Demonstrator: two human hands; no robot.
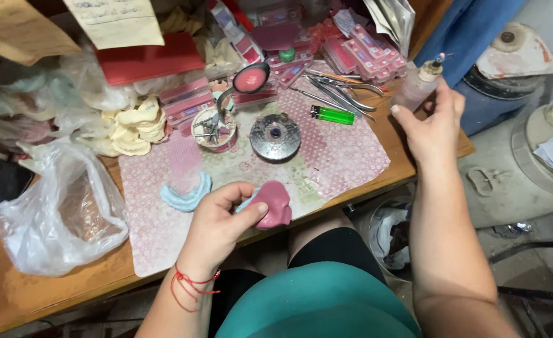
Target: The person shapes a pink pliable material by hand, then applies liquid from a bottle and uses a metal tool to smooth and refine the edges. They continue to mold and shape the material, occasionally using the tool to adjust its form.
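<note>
— Holding two things at once, were you?

— I was. My left hand (220, 220) had its fingers (242, 189) and thumb clamped on a pink, kidney-shaped wax plate (275, 203) sitting on a pale blue dental cast, just above the table's near edge. My right hand (432, 122) had its fingers wrapped shut around a small clear glass spirit lamp (419, 84), and a small flame showed at its wick, just above my fingertips.

— What lay between the two hands?

— Beyond my left fingers, a round grey metal disc (275, 137) and a green plastic lighter (331, 115). Further toward my right fingers, a spread of steel dental tools (339, 94). A second pale blue curved cast (187, 193) lay just left of my left knuckles, all on the pink patterned mat (339, 156).

— Which step did you judge it to be?

— Bringing heat to the wax, I'd say: lamp lit, plate gripped, not yet worked.

— And the next move?

— It called for a steady lamp, kept upright and clear of the clear plastic bag (57, 219), and a tool within reach of my right fingers.
</note>
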